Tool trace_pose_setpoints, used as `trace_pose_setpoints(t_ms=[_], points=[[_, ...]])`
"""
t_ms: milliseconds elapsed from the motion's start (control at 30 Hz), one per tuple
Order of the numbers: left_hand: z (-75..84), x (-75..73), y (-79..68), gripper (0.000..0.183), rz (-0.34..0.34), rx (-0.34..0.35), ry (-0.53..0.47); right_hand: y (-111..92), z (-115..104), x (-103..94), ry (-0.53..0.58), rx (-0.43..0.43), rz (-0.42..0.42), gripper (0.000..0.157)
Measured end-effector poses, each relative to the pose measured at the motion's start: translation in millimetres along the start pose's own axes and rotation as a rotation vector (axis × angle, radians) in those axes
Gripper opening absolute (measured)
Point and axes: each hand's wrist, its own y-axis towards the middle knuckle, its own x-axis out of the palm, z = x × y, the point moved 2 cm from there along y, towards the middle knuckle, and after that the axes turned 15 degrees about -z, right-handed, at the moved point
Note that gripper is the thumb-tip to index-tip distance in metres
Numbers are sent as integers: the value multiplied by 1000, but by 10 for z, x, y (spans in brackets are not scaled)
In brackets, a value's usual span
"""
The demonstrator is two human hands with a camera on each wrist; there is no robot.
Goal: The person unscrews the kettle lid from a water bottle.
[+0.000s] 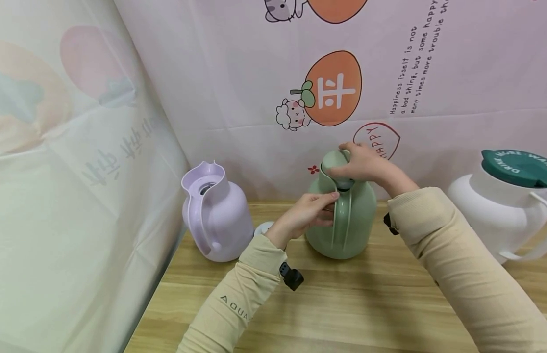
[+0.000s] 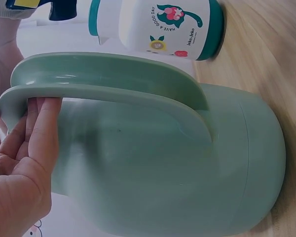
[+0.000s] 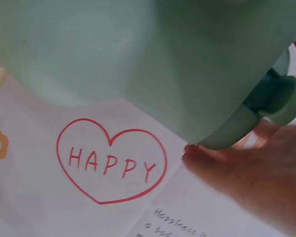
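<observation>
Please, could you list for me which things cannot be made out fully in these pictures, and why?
Head view: white object beside the lilac jug; the left arm hides part, so I cannot tell what it is.
Head view: white jug; cut off by the right edge.
Left wrist view: fingertips of the left hand; hidden behind the handle.
Right wrist view: green jug; cut off by the top edge.

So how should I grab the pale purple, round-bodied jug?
Probably best by its long curved handle, coming from the near side. The pale purple, round-bodied jug stands upright with that handle turned toward the camera wearer, and its bulging body looks too wide to grip easily.
</observation>
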Motion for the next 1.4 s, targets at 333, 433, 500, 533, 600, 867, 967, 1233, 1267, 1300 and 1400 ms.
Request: trace_pose_setpoints(t_ms=[333, 433, 500, 533, 600, 867, 967, 1233, 1267, 1300, 1400], points=[[11, -1, -11, 43, -2, -13, 10, -73, -25, 6, -42, 115, 104, 95], [13, 2, -13, 43, -2, -17, 6, -68, -12, -18, -87, 91, 101, 89], [12, 2, -14, 43, 0, -15, 4, -64, 6, -42, -110, 66, 89, 86], [12, 2, -14, 43, 1, -14, 3, -65, 16, -55, -118, 52, 80, 85], [14, 3, -14, 44, 0, -11, 1, -66, 41, -75, -94, 13, 46, 81], [20, 6, -13, 44, -4, -6, 3, -68, 56, -74, -36, -102, -30, 74], [15, 6, -13, 44, -4, -12, 7, -70, 29, -57, -68, -30, 31, 80], [13, 6, -16, 44, -4, -16, 13, -101, -13, 4, -106, 93, 121, 90], [15, 7, -17, 44, -4, -16, 14, -103, -15, 3, -116, 89, 125, 88], [17, 7, -17, 44, -4, -14, 17, -105, -20, -1, -125, 83, 126, 87], [25, 10, -22, 44, -4, -12, 14, -97, -25, -31, -167, 43, 108, 82]])
